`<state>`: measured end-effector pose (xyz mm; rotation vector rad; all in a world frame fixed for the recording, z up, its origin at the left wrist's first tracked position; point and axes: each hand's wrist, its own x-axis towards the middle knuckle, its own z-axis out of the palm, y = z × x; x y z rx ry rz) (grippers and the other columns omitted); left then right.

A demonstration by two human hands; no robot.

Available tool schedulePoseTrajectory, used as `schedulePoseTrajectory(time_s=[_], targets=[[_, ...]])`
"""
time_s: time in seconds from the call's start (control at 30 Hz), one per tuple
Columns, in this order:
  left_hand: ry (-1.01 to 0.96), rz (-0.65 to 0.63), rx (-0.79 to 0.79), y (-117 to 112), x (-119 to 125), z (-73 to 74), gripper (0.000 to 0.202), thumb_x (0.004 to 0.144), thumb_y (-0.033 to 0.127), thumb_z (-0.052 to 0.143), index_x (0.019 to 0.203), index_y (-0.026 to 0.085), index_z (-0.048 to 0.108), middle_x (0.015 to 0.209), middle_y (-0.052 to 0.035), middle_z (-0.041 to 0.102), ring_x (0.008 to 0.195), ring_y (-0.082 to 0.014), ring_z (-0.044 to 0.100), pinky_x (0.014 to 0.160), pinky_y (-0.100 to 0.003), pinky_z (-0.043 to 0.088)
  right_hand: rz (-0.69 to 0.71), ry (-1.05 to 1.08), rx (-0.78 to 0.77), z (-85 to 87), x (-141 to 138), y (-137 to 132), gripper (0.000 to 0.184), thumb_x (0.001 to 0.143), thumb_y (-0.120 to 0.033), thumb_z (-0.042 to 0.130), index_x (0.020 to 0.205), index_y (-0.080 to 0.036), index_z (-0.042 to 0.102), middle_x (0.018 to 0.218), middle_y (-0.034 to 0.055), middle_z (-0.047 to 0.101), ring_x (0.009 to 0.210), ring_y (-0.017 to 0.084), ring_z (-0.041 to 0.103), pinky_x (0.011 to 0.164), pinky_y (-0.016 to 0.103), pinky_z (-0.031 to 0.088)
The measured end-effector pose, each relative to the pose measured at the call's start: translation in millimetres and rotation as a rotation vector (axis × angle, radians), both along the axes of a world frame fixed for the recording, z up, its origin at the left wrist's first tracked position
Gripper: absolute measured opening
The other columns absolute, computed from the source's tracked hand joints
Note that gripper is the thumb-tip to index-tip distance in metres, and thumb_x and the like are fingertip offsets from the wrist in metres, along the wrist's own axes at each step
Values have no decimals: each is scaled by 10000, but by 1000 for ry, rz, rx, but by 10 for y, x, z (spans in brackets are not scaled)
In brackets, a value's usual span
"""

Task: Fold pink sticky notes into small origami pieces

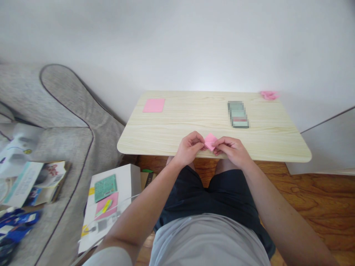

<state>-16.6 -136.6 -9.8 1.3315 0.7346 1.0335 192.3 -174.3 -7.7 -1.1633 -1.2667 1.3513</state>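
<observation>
Because the folded pink paper (pixel 210 137) is small, the left hand (pixel 192 147) and right hand (pixel 231 148) each pinch one side of it at the near edge of the desk (pixel 183 123), presumably to keep its creases steady. The flat pink square (pixel 154 105) lies far left (apparently leaving working room), the crumpled pink piece (pixel 269 95) far right.

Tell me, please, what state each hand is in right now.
Left hand: closed, holding the folded paper by its left side.
Right hand: closed, holding the same paper by its right side.
</observation>
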Motion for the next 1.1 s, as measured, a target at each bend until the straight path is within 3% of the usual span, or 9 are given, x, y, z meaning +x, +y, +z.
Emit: schedulePoseTrajectory(time_s=[0.43, 0.67, 1.1], targets=[[-3, -5, -2, -22, -1, 15, 69, 787, 166, 676, 818, 175, 614, 705, 12, 707, 666, -130, 672, 683, -269, 505, 21, -15, -3, -5, 14, 3, 132, 856, -328, 769, 885, -205, 804, 750, 29, 770, 690, 158, 734, 729, 294, 619], [43, 25, -15, -26, -3, -52, 219, 782, 266, 799, 805, 169, 604, 702, 2, 676, 649, -122, 639, 647, -254, 470, 13, -11, -2, 11, 3, -5, 128, 857, -289, 720, 862, -196, 807, 755, 38, 769, 696, 164, 731, 725, 301, 617], [90, 38, 31, -45, 16, -17, 242, 807, 299, 802, 846, 167, 603, 724, 3, 667, 647, -106, 601, 629, -242, 419, -4, 4, -25, 44, -11, -7, 166, 839, -357, 771, 895, -201, 786, 744, 33, 770, 697, 171, 731, 738, 323, 624]])
